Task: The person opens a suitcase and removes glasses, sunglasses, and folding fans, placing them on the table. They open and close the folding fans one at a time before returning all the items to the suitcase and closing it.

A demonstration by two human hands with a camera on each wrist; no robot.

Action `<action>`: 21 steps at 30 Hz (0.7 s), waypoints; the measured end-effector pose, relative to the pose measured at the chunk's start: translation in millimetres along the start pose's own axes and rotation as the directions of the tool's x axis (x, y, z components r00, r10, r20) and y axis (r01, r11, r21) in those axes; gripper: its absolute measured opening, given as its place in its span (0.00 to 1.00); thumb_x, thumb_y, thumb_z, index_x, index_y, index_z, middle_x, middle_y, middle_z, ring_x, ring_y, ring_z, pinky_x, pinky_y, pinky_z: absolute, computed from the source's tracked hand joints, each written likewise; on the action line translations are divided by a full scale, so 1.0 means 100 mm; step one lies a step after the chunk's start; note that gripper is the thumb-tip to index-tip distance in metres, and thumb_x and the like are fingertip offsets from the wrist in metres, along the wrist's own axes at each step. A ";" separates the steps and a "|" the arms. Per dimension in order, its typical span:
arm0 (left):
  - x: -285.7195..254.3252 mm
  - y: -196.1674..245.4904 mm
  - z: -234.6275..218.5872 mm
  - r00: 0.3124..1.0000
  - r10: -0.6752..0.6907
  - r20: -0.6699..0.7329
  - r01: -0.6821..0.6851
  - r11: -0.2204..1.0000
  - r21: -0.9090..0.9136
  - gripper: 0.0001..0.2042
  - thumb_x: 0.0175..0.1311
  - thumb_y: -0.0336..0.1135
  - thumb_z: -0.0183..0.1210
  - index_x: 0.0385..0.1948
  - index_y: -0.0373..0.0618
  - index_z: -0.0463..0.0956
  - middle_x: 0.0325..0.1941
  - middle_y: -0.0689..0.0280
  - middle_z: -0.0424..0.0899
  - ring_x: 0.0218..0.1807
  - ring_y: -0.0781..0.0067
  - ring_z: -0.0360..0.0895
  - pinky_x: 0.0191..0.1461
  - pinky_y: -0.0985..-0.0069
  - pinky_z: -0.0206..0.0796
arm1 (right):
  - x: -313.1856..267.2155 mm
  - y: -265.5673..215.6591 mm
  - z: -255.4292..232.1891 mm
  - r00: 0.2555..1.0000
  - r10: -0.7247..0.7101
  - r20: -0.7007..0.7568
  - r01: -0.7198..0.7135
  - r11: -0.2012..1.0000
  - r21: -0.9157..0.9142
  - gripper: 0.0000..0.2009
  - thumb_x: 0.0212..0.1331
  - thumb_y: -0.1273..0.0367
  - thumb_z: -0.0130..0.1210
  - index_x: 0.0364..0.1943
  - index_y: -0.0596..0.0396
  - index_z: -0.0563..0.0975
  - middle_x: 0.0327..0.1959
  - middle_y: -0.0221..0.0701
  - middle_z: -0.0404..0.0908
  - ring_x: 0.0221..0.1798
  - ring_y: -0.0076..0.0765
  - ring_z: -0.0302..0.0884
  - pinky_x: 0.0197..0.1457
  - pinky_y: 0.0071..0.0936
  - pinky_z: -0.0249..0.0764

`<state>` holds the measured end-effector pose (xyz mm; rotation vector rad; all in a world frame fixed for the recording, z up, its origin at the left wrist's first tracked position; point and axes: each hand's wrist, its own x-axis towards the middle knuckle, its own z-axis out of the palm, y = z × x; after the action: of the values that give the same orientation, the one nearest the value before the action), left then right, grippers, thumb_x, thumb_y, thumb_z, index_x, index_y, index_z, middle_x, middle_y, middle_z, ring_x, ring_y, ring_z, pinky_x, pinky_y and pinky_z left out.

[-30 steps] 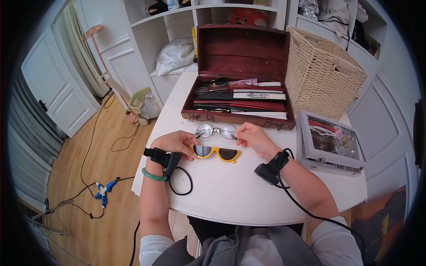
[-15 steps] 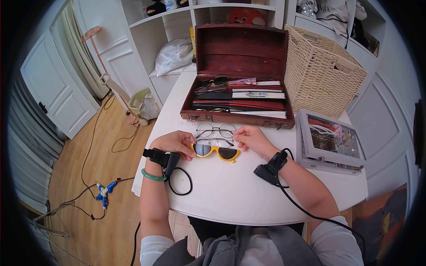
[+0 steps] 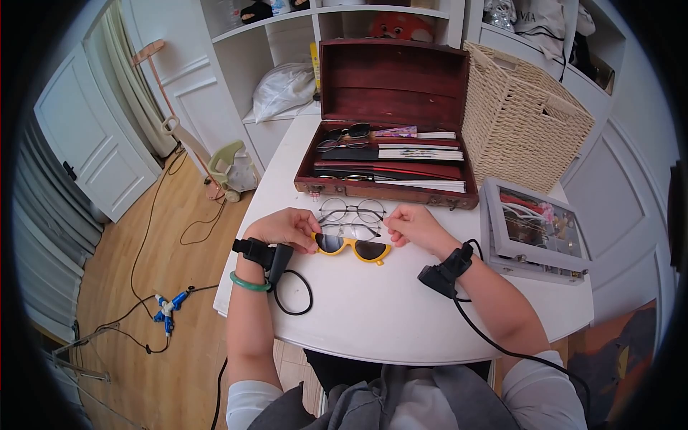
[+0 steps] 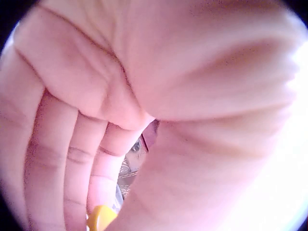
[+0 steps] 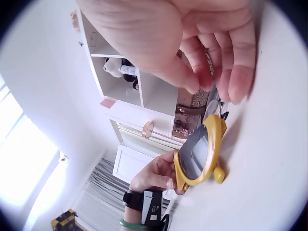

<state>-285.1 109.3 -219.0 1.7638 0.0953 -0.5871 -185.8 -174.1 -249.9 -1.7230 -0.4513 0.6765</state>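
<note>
My left hand point(image 3: 281, 228) pinches the left end of yellow-framed sunglasses point(image 3: 347, 245) with dark half-round lenses. Their yellow tip point(image 4: 101, 219) peeks out past the palm in the left wrist view. Just beyond lie thin-framed round glasses point(image 3: 351, 208) with clear lenses, and more thin dark frame and lens outlines show between them and the sunglasses. At the right end of the round glasses, my right hand point(image 3: 416, 226) has thumb and index fingertips together, pinching the frame. The right wrist view shows that hand point(image 5: 211, 53) low over the table, above the sunglasses.
Behind the glasses stands an open dark-red trunk point(image 3: 401, 192) holding folded fans and several glasses. A woven basket point(image 3: 527, 115) and a grey display case point(image 3: 534, 229) with a clear lid stand to the right. Cables run from both wrist cameras over the white table point(image 3: 387, 315).
The round glasses have tipped from standing toward lying flat, and more thin frame outlines now show below them. The left hand keeps its hold on the sunglasses; both hands have barely shifted.
</note>
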 end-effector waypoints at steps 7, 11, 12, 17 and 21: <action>-0.09 -0.02 -0.09 0.982 -0.024 -0.188 0.036 0.997 0.061 0.08 0.50 0.24 0.61 0.31 0.39 0.73 0.26 0.64 0.80 0.26 0.75 0.79 0.31 0.81 0.73 | -0.13 -0.14 -0.11 0.949 0.067 0.308 0.026 0.957 -0.289 0.12 0.49 0.68 0.63 0.30 0.59 0.72 0.21 0.29 0.75 0.21 0.18 0.71 0.23 0.15 0.69; -0.05 0.02 -0.04 0.973 -0.058 -0.225 0.071 0.996 0.053 0.07 0.50 0.23 0.61 0.29 0.37 0.73 0.24 0.64 0.78 0.25 0.75 0.78 0.31 0.80 0.75 | -0.13 -0.09 -0.07 0.948 0.007 0.318 0.090 0.953 -0.290 0.12 0.47 0.69 0.64 0.30 0.59 0.72 0.21 0.29 0.75 0.20 0.19 0.71 0.21 0.16 0.67; -0.02 0.00 -0.05 0.971 -0.048 -0.236 0.062 0.997 0.053 0.06 0.51 0.23 0.61 0.29 0.37 0.73 0.24 0.64 0.78 0.24 0.76 0.78 0.29 0.80 0.75 | -0.13 -0.08 -0.06 0.955 -0.015 0.297 0.110 0.946 -0.304 0.11 0.47 0.70 0.63 0.30 0.59 0.72 0.21 0.29 0.76 0.19 0.19 0.71 0.20 0.17 0.66; 0.04 0.03 0.01 0.963 -0.013 -0.268 0.037 0.996 0.083 0.05 0.52 0.24 0.60 0.29 0.36 0.74 0.24 0.64 0.79 0.24 0.78 0.78 0.27 0.83 0.74 | -0.14 -0.09 -0.01 0.971 -0.036 0.236 0.123 0.923 -0.365 0.11 0.48 0.69 0.63 0.31 0.59 0.73 0.19 0.28 0.75 0.17 0.20 0.70 0.20 0.19 0.65; 0.11 0.03 0.05 0.949 0.062 -0.310 -0.017 0.989 0.148 0.04 0.55 0.24 0.59 0.29 0.36 0.74 0.23 0.64 0.79 0.24 0.78 0.78 0.27 0.82 0.73 | -0.12 -0.07 0.00 0.980 -0.040 0.197 0.113 0.920 -0.376 0.10 0.50 0.69 0.62 0.31 0.60 0.73 0.18 0.28 0.75 0.17 0.20 0.70 0.19 0.19 0.65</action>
<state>-275.7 100.9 -221.9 1.9846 0.2432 -0.2847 -195.1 -179.6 -240.4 -2.0066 -0.8243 0.7289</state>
